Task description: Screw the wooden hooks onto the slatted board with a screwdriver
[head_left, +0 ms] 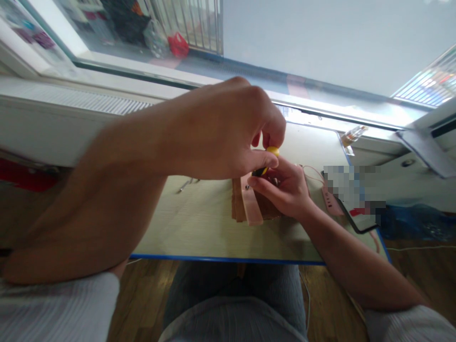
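Our left hand [228, 128] has its fingers pinching a yellow-and-black handle [273, 151] — tilted, near a pale flat strip [254, 209] on brown board [239, 209] on the desk [185, 228]. Our right hand [290, 187] curls beside it — gripping or not, we can't tell.

Looks like a room in a home, judging by the wood-look floor [140, 294], the blue-edged counter [192, 223] by a wide window [320, 52], the pink power strip [331, 202] on it, and railings [192, 23] and a red bag [178, 45] outside
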Demonstrator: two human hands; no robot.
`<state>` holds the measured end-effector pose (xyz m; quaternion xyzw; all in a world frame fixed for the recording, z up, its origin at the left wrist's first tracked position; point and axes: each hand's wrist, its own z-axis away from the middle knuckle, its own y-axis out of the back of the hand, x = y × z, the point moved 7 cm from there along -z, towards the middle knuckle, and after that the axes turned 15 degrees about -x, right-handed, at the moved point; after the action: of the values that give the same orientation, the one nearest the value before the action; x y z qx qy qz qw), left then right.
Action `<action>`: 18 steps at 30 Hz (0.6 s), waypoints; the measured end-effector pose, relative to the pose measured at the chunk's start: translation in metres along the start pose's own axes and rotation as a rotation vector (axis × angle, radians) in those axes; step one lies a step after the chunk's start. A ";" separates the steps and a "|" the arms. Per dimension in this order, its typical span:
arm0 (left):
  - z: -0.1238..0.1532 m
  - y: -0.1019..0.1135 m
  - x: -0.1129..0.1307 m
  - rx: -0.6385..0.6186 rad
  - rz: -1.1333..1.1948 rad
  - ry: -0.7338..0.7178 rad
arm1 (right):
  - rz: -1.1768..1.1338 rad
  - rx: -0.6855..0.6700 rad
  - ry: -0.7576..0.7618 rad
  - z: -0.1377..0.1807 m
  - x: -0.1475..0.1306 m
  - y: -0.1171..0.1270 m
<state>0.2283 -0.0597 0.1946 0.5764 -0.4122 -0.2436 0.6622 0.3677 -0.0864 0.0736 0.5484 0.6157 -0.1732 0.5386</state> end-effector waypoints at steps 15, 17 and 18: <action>-0.001 0.000 0.003 -0.015 -0.026 -0.018 | -0.021 -0.039 -0.012 -0.001 0.003 -0.001; -0.001 0.000 0.002 -0.013 -0.030 -0.005 | -0.011 -0.027 -0.005 0.000 0.003 0.000; -0.001 0.000 0.002 -0.010 -0.033 -0.001 | -0.003 -0.021 0.000 0.000 0.003 0.000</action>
<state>0.2299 -0.0603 0.1953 0.5797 -0.4016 -0.2568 0.6609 0.3687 -0.0847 0.0708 0.5419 0.6182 -0.1676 0.5442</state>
